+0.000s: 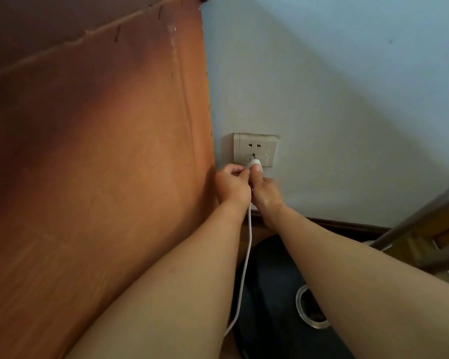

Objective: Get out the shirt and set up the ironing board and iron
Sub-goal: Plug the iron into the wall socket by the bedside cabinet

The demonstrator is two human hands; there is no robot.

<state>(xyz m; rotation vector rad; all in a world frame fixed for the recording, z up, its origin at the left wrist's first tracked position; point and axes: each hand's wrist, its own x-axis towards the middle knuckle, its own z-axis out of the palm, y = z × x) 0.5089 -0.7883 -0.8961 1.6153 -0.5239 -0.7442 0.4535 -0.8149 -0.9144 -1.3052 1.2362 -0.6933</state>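
The white plug is mostly covered by the fingers of the left hand and right hand — whether its pins sit in the wall socket cannot be told. The white cord slips behind the left forearm low down. The dark object on the floor is half hidden by both arms and cut by the bottom edge — unidentifiable

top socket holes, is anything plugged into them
No, the top holes of the wall socket are bare; the white plug is at the lower set.
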